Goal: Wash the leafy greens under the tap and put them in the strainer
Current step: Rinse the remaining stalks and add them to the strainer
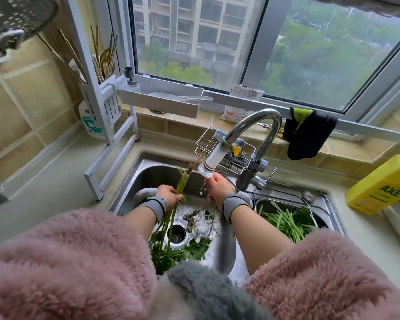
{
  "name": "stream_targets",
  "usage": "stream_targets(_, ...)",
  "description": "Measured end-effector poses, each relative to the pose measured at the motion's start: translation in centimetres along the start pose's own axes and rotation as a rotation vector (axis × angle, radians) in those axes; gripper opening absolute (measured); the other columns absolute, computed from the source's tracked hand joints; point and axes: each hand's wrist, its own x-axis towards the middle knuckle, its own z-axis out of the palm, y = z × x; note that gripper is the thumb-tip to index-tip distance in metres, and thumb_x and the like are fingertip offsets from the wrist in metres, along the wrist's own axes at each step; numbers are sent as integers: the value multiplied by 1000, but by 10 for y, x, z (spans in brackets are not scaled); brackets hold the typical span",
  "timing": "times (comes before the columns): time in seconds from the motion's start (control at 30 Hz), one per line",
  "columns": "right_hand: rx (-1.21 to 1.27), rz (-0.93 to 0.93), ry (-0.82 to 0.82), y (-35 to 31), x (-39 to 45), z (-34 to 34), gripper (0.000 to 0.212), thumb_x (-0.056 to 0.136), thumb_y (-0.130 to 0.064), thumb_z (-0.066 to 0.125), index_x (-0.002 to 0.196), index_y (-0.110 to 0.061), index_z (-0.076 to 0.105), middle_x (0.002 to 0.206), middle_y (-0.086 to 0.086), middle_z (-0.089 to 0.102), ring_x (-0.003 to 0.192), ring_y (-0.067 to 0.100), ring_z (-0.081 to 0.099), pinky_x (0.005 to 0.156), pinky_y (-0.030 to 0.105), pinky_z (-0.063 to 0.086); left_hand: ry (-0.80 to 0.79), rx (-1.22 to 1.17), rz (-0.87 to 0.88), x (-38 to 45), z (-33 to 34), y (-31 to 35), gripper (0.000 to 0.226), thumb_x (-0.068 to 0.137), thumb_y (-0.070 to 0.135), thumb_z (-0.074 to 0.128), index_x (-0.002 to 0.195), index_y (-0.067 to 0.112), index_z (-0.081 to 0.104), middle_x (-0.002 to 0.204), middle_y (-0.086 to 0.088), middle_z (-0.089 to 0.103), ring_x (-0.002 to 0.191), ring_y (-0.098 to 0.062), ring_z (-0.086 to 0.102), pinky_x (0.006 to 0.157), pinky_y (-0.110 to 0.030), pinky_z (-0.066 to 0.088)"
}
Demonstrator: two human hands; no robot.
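My left hand (pixel 170 196) grips a bunch of leafy greens (pixel 169 229) by its stems, roots pointing up and leaves hanging down into the steel sink (pixel 148 172). My right hand (pixel 218 187) is right under the tap's white spout (pixel 211 161), where water runs over it, and pinches a thin green stem that hangs down. Right of the sink, the metal strainer (pixel 310 207) holds several greens (pixel 289 221). Loose leaves and roots lie around the drain (pixel 177 233).
The chrome tap (pixel 261 135) arches over the sink, a wire sponge rack (pixel 226 155) behind it. A yellow detergent bottle (pixel 383 185) lies at the right, a dark cloth (pixel 307 135) hangs on the rail, and a white rack (pixel 111 144) stands at the left.
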Motion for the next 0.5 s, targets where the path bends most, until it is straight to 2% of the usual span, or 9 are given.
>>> stream_targets(0.03, 4, 2, 3, 0, 2, 1, 31, 97, -16, 40, 67, -17, 45, 56, 2, 40, 48, 16, 36, 45, 27, 28, 2, -15, -13, 1, -1, -1, 33, 93, 18, 55, 117, -5, 58, 91, -10, 55, 88, -19, 51, 82, -29, 45)
stream_targets(0.17, 112, 73, -22, 3, 5, 2, 26, 99, -12, 38, 75, -15, 47, 59, 0, 41, 49, 10, 41, 42, 18, 32, 13, -59, -48, 5, -6, -7, 32, 93, 17, 56, 117, -4, 57, 96, -13, 58, 90, -20, 53, 90, -33, 47)
stream_targets(0.23, 138, 79, 6, 3, 6, 2, 29, 98, -10, 37, 70, -15, 45, 58, 1, 38, 48, 11, 34, 42, 20, 26, 8, -76, -50, 6, -6, -6, 31, 93, 17, 56, 116, -3, 57, 98, -14, 61, 91, -21, 54, 90, -33, 47)
stream_targets(0.3, 130, 81, 25, 2, 7, 2, 31, 97, -10, 36, 67, -15, 46, 58, 1, 38, 49, 12, 31, 46, 23, 23, -3, -105, -42, 6, -5, -5, 26, 93, 16, 55, 114, 1, 57, 89, -10, 61, 91, -20, 54, 88, -32, 47)
stream_targets(0.37, 173, 90, 2, 3, 7, 2, 30, 98, -8, 37, 72, -14, 50, 59, 1, 39, 51, 11, 38, 48, 21, 29, -11, -106, -36, 6, -3, -3, 24, 94, 16, 54, 113, 1, 57, 88, -10, 61, 90, -19, 54, 84, -31, 46)
stream_targets(0.47, 372, 120, -40, 4, 3, 0, 24, 98, -2, 37, 79, -8, 51, 62, 4, 45, 60, 13, 55, 62, 20, 48, -8, -119, -45, 7, -2, -2, 34, 95, 17, 53, 121, -4, 53, 107, -16, 67, 99, -24, 61, 88, -31, 47)
stream_targets(0.5, 399, 118, -53, 4, 2, 0, 23, 98, -3, 38, 79, -6, 50, 62, 5, 46, 58, 13, 58, 62, 21, 50, -10, -137, -53, 7, -2, -3, 36, 95, 17, 52, 125, -4, 51, 110, -15, 67, 104, -24, 61, 89, -31, 47)
